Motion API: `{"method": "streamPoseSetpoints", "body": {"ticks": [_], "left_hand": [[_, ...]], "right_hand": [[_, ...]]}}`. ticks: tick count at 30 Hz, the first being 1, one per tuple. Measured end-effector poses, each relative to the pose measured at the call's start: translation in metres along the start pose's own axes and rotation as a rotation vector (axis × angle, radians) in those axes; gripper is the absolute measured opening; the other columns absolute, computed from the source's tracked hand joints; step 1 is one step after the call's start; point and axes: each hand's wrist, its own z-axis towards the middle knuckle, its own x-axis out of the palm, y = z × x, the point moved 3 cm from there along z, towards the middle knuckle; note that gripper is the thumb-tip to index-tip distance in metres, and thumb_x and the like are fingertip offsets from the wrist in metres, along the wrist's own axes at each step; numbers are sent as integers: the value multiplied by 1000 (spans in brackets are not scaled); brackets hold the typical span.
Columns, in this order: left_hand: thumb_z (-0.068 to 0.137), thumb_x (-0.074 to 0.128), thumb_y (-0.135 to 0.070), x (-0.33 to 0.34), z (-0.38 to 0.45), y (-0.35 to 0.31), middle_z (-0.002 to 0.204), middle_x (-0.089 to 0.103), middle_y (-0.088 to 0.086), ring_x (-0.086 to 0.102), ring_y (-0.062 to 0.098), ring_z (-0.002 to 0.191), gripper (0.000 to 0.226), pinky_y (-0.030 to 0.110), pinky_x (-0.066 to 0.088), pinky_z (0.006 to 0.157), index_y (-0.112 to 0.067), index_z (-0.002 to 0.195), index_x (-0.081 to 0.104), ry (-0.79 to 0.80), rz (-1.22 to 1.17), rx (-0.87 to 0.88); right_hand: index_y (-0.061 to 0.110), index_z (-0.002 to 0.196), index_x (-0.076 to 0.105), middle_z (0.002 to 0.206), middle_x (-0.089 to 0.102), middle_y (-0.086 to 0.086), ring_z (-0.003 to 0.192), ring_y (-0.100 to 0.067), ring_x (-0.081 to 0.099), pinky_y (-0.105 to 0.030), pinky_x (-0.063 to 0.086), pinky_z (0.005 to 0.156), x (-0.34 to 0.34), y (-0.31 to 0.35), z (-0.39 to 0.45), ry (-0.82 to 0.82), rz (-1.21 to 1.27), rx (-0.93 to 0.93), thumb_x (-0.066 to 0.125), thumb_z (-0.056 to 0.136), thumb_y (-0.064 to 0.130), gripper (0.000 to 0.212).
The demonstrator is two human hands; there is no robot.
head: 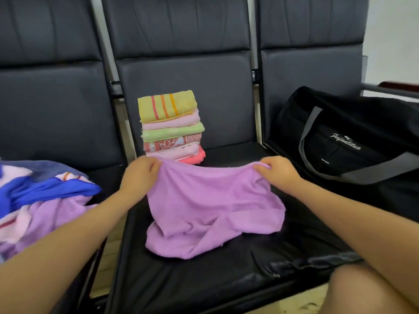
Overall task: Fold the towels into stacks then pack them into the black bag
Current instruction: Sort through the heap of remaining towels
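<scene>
On the middle seat (pixel 181 279), the left hand (pixel 138 175) and right hand (pixel 280 173) each pinch a top corner of one purple towel (pixel 210 205), spreading it for folding. Behind stands one stack (pixel 171 128) of about seven folded towels; unfolded towels (pixel 43 200) wait on the left seat, one black bag (pixel 353 137) on the right.

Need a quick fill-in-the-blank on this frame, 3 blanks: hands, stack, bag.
1. The left hand and right hand each grip a top corner of the ____ towel.
2. The top towel of the folded stack is ____ with stripes.
3. The black bag sits on the seat to the ____ of the stack.

Missing: purple; yellow; right
</scene>
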Motion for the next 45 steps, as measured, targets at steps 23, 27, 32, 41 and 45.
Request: {"method": "streamPoseSetpoints", "body": {"ticks": [23,27,32,41,45], "left_hand": [[90,58,-25,-195,34,-103,70,62,-8,54,6,63,19,22,45,60,-17,74,63,-278,-1256,-312],[92,57,-23,-204,35,-109,62,62,-9,56,4,52,13,17,46,51,-19,81,64,-113,-1400,-322],[96,51,-17,-165,33,-81,59,63,-4,57,6,44,16,14,43,42,-12,86,64,9,-1350,-481],[90,56,-10,-22,2,13,81,64,7,57,21,77,13,30,43,68,-13,85,68,66,-593,-529],[86,57,-22,0,13,29,80,66,14,58,26,76,19,38,48,72,-9,78,69,54,-347,-440]], "right_hand": [[8,86,67,75,69,-5,71,-17,66,-26,56,66,-172,164,10,-109,1404,9,55,89,7,13],[10,77,64,63,66,-2,58,-15,65,-22,55,60,-188,172,6,-38,1446,3,49,91,11,20],[-1,91,67,81,68,-10,74,-21,64,-29,52,72,-160,134,24,-60,1151,166,58,83,5,13],[13,89,77,84,72,-5,78,-26,65,-34,55,69,-26,38,27,6,-172,-4,51,88,12,26],[12,91,75,82,69,-6,74,-22,63,-29,51,67,19,18,33,39,-111,156,51,87,1,26]]}}
